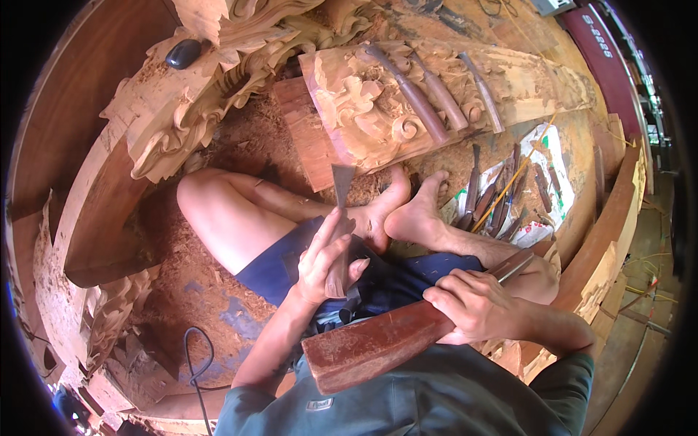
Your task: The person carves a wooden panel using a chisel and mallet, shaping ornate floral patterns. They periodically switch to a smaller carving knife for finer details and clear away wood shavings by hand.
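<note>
My left hand [323,258], raised over my lap, has a chisel [337,282] between thumb and fingers. Its flared metal blade [342,182] points up and away from me, and the wooden handle end points down. In my right hand [472,304] is a reddish-brown wooden mallet [378,345], its block-shaped head lying across in front of my chest. A shiny shaft [512,266] sticks out past the right hand; I cannot tell whether it belongs to the mallet. Beyond my feet lies a carved wooden panel [429,94] with scrolls and leaves.
Several chisels, one with a thick brown handle [422,109], rest on the panel. More tools lie on a white sack [556,189] to the right. A large curved carving [174,109] bearing a dark oval object [183,54] rises at left. Wood chips cover the floor; a cable [190,363] loops lower left.
</note>
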Demonstrator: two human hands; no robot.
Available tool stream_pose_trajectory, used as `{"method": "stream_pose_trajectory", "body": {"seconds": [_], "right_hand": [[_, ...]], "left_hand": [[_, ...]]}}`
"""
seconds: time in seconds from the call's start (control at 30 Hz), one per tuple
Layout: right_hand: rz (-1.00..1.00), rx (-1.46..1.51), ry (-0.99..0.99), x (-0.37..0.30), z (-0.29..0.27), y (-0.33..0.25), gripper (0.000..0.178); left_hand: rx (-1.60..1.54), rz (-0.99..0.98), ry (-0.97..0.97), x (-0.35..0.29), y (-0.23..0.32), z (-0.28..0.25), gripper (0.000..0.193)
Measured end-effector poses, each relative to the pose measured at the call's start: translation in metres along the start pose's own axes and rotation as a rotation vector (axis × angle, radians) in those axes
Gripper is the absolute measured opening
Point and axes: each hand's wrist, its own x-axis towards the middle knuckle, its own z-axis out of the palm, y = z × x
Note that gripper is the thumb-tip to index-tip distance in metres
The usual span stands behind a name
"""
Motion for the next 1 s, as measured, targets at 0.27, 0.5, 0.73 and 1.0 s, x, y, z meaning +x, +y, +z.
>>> {"method": "stream_pose_trajectory", "body": {"seconds": [0.27, 0.5, 0.73, 1.0], "right_hand": [[-0.018, -0.026, -0.011, 0.000, 0.007, -0.005, 0.081], [0.144, 0.179, 0.161, 0.000, -0.029, 0.003, 0.077], [0.611, 1.144, 0.257, 0.015, -0.093, 0.036, 0.092], [0.460, 0.968, 0.299, 0.037, -0.095, 0.071, 0.086]], "left_hand": [[0.038, 0.013, -0.120, 0.005, 0.000, -0.009, 0.040], [-0.045, -0.036, 0.235, 0.072, 0.009, -0.042, 0.053], [-0.761, -0.380, 0.571, 0.134, 0.038, -0.026, 0.031], [-0.503, -0.585, 0.560, 0.137, 0.028, -0.012, 0.029]]}}
